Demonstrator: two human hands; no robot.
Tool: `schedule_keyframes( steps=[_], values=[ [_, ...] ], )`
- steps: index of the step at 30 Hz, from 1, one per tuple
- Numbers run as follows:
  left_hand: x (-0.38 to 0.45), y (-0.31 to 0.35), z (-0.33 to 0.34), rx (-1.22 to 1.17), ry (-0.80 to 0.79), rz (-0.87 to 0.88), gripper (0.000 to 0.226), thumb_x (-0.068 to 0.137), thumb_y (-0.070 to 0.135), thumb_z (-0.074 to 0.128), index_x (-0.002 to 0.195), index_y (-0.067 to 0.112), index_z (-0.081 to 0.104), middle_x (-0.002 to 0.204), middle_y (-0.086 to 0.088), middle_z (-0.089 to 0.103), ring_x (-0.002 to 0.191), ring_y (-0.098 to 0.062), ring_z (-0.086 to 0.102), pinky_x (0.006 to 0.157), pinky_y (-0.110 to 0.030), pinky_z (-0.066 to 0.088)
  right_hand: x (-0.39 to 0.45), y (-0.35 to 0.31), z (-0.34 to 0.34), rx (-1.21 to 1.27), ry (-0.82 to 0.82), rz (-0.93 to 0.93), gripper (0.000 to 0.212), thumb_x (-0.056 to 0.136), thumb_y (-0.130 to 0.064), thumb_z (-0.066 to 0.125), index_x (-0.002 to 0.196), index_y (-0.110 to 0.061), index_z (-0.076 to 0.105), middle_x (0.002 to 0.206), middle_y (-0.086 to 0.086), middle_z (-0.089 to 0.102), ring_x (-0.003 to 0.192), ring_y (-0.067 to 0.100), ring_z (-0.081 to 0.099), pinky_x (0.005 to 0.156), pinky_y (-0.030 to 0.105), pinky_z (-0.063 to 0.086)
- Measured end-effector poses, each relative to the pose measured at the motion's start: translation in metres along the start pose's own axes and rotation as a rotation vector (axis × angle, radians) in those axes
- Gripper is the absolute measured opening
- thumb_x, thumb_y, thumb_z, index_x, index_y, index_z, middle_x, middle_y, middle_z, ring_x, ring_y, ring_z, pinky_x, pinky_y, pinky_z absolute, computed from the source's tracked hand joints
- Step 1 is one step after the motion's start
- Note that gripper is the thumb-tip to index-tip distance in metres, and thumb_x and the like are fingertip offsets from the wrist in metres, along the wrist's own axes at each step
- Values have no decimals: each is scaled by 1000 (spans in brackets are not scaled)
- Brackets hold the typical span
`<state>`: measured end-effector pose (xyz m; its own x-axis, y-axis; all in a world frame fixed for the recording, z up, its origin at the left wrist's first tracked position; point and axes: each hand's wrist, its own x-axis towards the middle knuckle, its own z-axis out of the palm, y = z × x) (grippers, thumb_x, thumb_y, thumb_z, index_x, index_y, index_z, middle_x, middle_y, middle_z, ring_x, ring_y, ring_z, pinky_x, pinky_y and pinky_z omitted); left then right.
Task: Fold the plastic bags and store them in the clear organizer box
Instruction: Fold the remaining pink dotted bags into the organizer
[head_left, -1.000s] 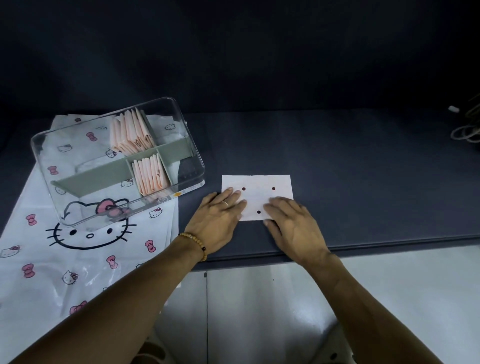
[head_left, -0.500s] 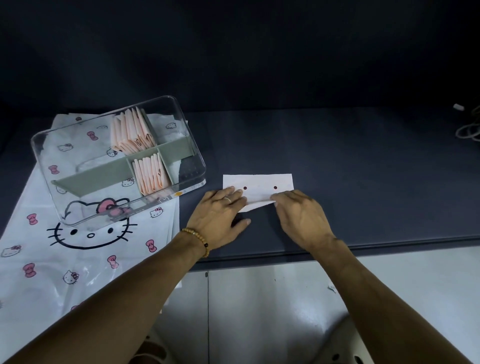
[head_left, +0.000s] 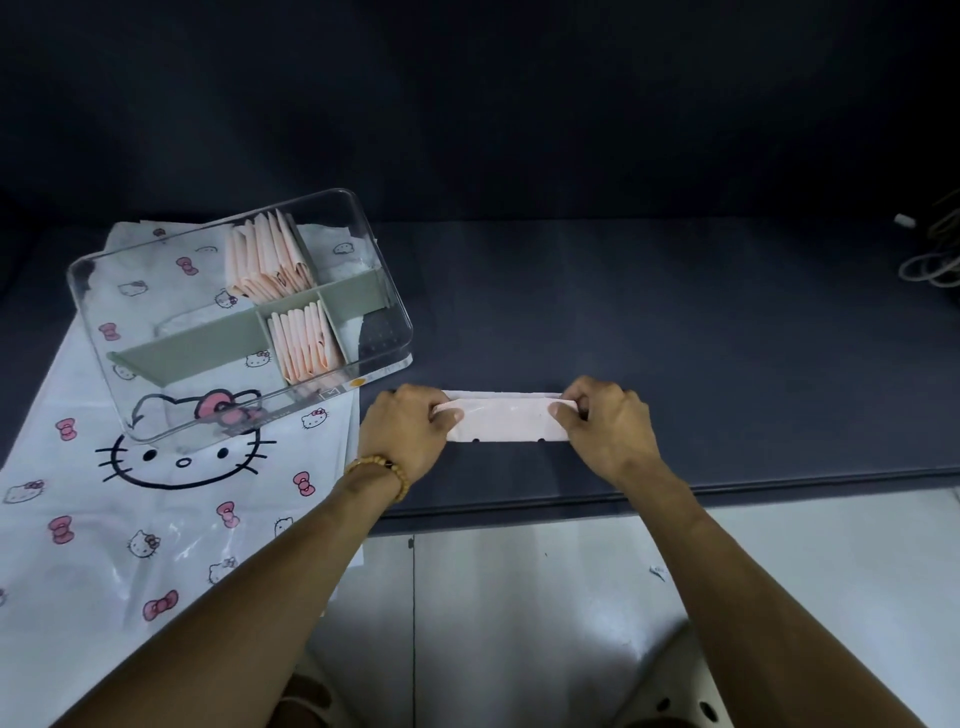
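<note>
Head view: a pale pink plastic bag folded into a narrow flat strip (head_left: 506, 425) lay on the dark blue padded surface (head_left: 675, 332), near its front edge and just right of the clear rectangular organizer box (head_left: 236, 312). Two small dark holes showed along the strip's near edge. The left hand (head_left: 408, 431) pinched the strip's left end between thumb and curled fingers; a tan beaded bracelet (head_left: 379, 470) sat at that wrist. The right hand (head_left: 608, 428) pinched the right end the same way, thumb on top, fingers curled over the far edge. The strip stretched level between the two hands, its upper layer rolled toward the person. The box rested at an angle on a large white plastic sheet printed with cat faces and pink bows (head_left: 130, 509), which draped over the surface's left side and front edge. Grey-green dividers (head_left: 208, 343) split the box into compartments; two middle compartments held upright rows of folded pink bags (head_left: 270, 260), one row behind the long divider, one in front. Pale cables (head_left: 935, 260) lay at the far right. White tiled floor (head_left: 519, 597) showed below.
</note>
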<state>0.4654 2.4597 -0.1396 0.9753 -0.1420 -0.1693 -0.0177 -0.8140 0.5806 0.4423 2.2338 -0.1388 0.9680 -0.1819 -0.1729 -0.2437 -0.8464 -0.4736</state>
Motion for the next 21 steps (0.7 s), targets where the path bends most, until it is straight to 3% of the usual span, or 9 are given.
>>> schedule_keyframes(
  steps=[2, 4, 6, 11, 14, 16, 19, 21],
  values=[
    [4, 2, 1, 39, 23, -70, 24, 86, 34, 65, 69, 16, 65, 74, -8, 63, 80, -31, 59, 68, -33, 45, 3, -2, 4, -16, 7, 50, 16, 91, -36, 60, 85, -22, 62, 72, -4, 67, 70, 18, 59, 68, 23, 39],
    [9, 4, 2, 57, 25, -140, 40, 85, 40, 65, 56, 17, 47, 68, -6, 55, 78, -32, 59, 66, -34, 45, 6, -4, 7, -8, 13, 100, 17, 91, -35, 60, 83, -20, 62, 71, 0, 68, 73, 21, 62, 67, 24, 41],
    [13, 5, 3, 105, 21, -187, 44, 85, 43, 63, 56, 17, 42, 71, -7, 56, 79, -31, 59, 67, -35, 48, 8, -5, 9, -12, 24, 124, 19, 91, -35, 61, 83, -18, 63, 71, 2, 68, 76, 24, 63, 67, 25, 44],
    [17, 8, 5, 187, 23, -208, 32, 84, 47, 63, 77, 16, 60, 85, -9, 66, 84, -27, 62, 72, -37, 53, 11, -9, 9, -19, 46, 178, 24, 89, -37, 63, 79, -15, 64, 75, 8, 68, 82, 30, 64, 71, 30, 48],
    [12, 8, 5, 154, 106, -229, 27, 81, 45, 67, 91, 21, 60, 90, -4, 65, 87, -25, 61, 67, -33, 48, 13, -11, 8, 64, 44, 254, 20, 85, -37, 68, 82, -18, 64, 82, 8, 69, 87, 29, 63, 72, 28, 47],
    [7, 8, 7, 218, 203, -41, 24, 81, 30, 71, 99, 20, 60, 100, -5, 61, 94, -26, 58, 71, -37, 49, 13, -12, 8, 89, 52, 279, 20, 84, -37, 70, 87, -17, 65, 88, 7, 69, 90, 28, 62, 72, 28, 46],
    [4, 2, 11, 401, 226, 477, 32, 61, -4, 75, 87, 14, 73, 97, -3, 67, 89, -28, 61, 69, -35, 49, 10, -16, 8, 88, 81, 288, 22, 84, -35, 70, 92, -16, 62, 91, 8, 67, 91, 29, 62, 70, 29, 45],
    [6, -8, 9, 446, 212, 646, 31, 59, -2, 79, 86, 11, 75, 96, -2, 71, 86, -26, 65, 67, -32, 50, 6, -20, 8, 41, 108, 273, 23, 86, -33, 69, 98, -15, 59, 94, 8, 65, 91, 30, 62, 72, 32, 47]
  ],
)
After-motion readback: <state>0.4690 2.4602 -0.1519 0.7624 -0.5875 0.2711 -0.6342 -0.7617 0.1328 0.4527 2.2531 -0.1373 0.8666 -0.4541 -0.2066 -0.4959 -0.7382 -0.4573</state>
